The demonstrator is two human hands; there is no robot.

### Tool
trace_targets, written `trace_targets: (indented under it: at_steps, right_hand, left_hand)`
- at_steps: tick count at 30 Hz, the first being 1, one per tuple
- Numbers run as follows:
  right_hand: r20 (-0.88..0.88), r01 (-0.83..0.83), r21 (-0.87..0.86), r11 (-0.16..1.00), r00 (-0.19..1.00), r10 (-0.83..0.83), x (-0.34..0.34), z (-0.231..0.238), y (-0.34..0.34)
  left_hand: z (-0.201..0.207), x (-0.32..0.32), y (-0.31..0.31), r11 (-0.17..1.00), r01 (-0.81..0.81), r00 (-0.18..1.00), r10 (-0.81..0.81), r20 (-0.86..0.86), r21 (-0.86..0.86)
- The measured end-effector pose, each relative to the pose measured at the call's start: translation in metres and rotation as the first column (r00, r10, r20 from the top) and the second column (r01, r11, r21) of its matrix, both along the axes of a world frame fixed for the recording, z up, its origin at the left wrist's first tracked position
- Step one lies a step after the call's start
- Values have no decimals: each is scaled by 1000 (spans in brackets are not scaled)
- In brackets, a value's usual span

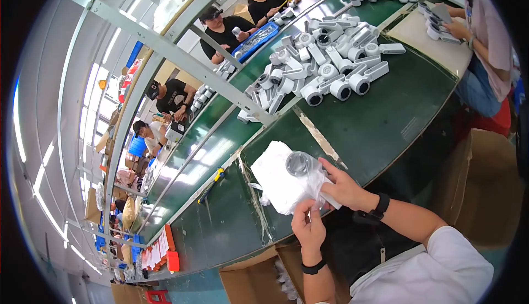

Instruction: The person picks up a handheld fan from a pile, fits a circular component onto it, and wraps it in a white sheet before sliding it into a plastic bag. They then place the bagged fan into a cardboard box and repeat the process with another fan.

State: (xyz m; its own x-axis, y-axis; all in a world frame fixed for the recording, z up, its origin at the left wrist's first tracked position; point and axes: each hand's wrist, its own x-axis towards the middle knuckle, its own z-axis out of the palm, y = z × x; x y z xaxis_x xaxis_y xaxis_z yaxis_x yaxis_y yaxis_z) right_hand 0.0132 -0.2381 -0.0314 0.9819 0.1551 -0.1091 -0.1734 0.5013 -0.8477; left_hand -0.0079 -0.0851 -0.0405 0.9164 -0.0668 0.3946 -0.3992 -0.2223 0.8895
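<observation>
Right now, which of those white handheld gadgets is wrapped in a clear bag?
The white gadget held in both hands, left hand and right hand; the pile of gadgets lies bare on the green table.

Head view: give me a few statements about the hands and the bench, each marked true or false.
1. Both hands hold a white device in a clear plastic bag. True.
2. The left hand wears a glove. False: it is bare, with a dark band on the wrist.
3. A pile of white devices lies farther along the green bench. True.
4. The right hand rests flat on the bench. False: it grips the bagged device.
</observation>
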Motion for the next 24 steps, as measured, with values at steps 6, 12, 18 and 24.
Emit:
trace_targets:
  at_steps: [6, 12, 18, 24]
  right_hand:
    - [215, 270, -131, 954, 947, -239, 7, -23, 9]
    - [193, 286, -380, 879, 955, -228, -4, -9, 19]
    - [623, 626, -450, 637, 731, -279, -12, -1, 39]
    - [461, 615, -238, 752, 753, -470, -8, 4, 34]
  left_hand:
    - [8, -5, 9, 945, 248, 960, -269, 75, 212]
    - [-1, 10, 14, 874, 78, 974, -171, -152, -480]
    - [-15, -1, 5, 702, 29, 788, -454, -416, -712]
    - [-2, -2, 27, 496, 93, 780, -576, -247, -864]
